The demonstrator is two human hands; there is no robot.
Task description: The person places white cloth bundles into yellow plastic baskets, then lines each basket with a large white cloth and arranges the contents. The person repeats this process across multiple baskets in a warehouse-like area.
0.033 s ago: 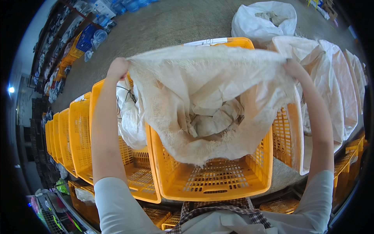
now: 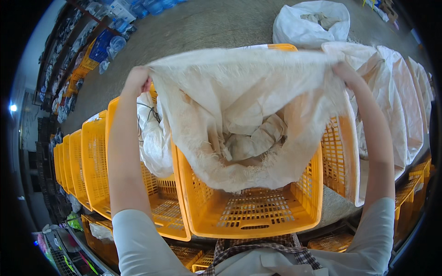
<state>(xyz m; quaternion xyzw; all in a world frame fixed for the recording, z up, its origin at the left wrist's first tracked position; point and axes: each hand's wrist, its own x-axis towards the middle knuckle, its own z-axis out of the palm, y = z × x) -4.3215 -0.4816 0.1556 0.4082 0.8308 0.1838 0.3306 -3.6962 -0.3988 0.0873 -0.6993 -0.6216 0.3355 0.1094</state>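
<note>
A large off-white woven sack (image 2: 193, 106) with frayed edges hangs spread between my hands, its mouth gaping toward me. My left hand (image 2: 138, 80) is closed on the left corner of its far rim. At the right corner, my right hand (image 2: 345, 73) grips the same rim, its fingers partly hidden and a little blurred. Down inside the sack shows crumpled greyish cloth-like material (image 2: 251, 142); whether it is separate or the sack's own folds I cannot tell. Beneath the sack's near edge stands a yellow slotted plastic crate (image 2: 258, 230), its far part covered.
More yellow crates (image 2: 94, 161) line up to the left, one with a white bag (image 2: 156, 147) in it. White sacks (image 2: 400, 101) stand at right, another white sack (image 2: 281, 27) beyond on the floor. Loaded shelves (image 2: 69, 50) run along the far left.
Both hands have risen slightly with the sack's far rim, which now covers more of the crate's far edge. The sack's near edge has lifted a little too.
</note>
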